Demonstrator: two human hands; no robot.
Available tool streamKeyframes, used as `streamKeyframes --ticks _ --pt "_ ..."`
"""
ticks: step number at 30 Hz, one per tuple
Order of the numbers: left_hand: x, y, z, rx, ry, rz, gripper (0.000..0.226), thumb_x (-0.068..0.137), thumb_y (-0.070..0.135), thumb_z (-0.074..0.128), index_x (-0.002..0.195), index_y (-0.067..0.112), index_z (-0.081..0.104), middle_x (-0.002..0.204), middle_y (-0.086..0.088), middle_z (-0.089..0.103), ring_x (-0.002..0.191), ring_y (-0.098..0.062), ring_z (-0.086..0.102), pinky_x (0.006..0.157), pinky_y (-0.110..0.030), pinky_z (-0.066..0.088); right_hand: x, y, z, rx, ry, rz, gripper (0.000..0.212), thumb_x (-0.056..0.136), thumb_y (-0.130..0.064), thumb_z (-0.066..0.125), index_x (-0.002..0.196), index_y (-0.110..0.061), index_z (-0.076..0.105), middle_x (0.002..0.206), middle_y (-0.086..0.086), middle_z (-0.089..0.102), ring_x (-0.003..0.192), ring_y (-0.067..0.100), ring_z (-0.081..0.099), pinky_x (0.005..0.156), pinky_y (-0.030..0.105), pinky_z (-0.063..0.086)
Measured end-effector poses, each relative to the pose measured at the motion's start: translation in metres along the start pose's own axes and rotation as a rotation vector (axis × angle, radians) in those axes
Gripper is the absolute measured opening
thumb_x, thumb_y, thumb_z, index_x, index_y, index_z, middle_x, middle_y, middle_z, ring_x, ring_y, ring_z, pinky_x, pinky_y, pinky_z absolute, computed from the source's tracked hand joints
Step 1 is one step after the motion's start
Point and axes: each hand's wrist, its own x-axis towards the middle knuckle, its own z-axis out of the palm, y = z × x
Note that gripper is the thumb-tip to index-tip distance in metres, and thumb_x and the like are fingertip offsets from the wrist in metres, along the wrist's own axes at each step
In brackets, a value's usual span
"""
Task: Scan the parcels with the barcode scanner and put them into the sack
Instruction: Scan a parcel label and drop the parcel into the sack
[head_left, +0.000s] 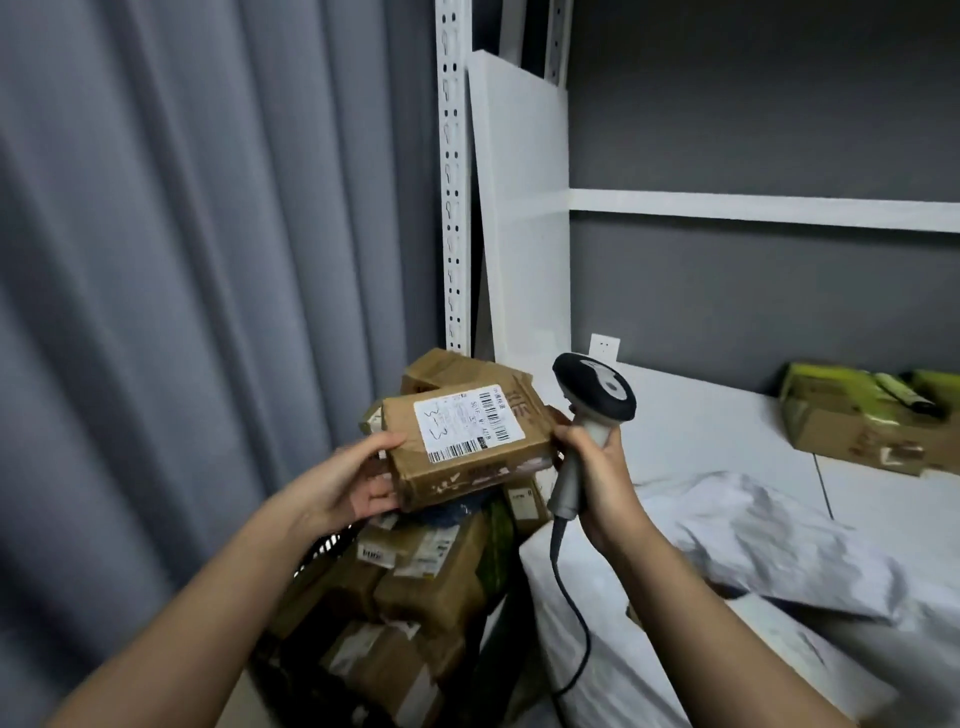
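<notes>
My left hand (363, 483) grips the left end of a brown cardboard parcel (467, 457) with a white barcode label facing up. It is held above a heap of brown parcels (415, 577) in a dark crate. My right hand (597, 478) holds the grey handle of a barcode scanner (595, 395); its dark head points up and away, and its fingertips touch the parcel's right end. The scanner's cable (574, 623) hangs down. A white sack (769, 540) lies crumpled on the table to the right.
A white table (701, 426) runs along the right under a white shelf (753, 205). An open cardboard box with green contents (862, 415) sits at its far right. A grey curtain (182, 312) fills the left, beside a white perforated rack post (454, 208).
</notes>
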Motion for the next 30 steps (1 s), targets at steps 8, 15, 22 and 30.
streamKeyframes --ticks 8,15,22,30 --pt "-0.087 -0.078 0.043 0.005 -0.214 -0.007 0.114 0.036 0.027 0.097 0.136 0.018 0.044 0.120 -0.012 0.068 0.102 -0.030 0.068 0.077 -0.040 0.059 -0.078 -0.025 -0.007 -0.018 0.243 -0.061 0.040 0.089 -0.001 0.066 0.116 -0.014 0.039 0.078 0.007 0.057 0.041 0.011 0.054 0.035 0.021 0.038" --pt "-0.123 -0.067 0.056 0.387 -0.352 -0.148 0.090 0.044 0.059 0.085 0.123 0.024 0.059 0.115 -0.007 0.070 0.107 -0.027 0.066 0.090 -0.041 0.053 -0.110 -0.039 -0.041 -0.185 0.190 -0.016 0.041 0.090 -0.012 0.067 0.123 -0.002 0.044 0.075 0.016 0.054 0.037 0.022 0.042 0.035 0.020 0.030" --pt "-0.113 -0.096 0.062 0.248 -0.208 -0.153 0.057 0.069 0.026 0.075 0.121 0.009 0.058 0.110 -0.015 0.071 0.099 -0.029 0.069 0.084 -0.036 0.058 -0.125 -0.046 -0.063 -0.517 0.214 -0.132 0.039 0.090 -0.015 0.066 0.126 -0.018 0.049 0.106 -0.007 0.065 0.094 0.008 0.061 0.076 0.020 0.046" --pt "-0.071 -0.137 0.084 0.009 -0.032 -0.102 0.067 0.078 0.017 0.076 0.133 0.018 0.039 0.122 -0.011 0.061 0.100 -0.029 0.068 0.082 -0.038 0.057 -0.153 -0.024 -0.071 -0.447 0.136 0.027 0.009 0.092 -0.001 0.054 0.096 -0.006 0.049 0.048 0.003 0.046 0.039 0.017 0.040 0.043 0.026 0.034"
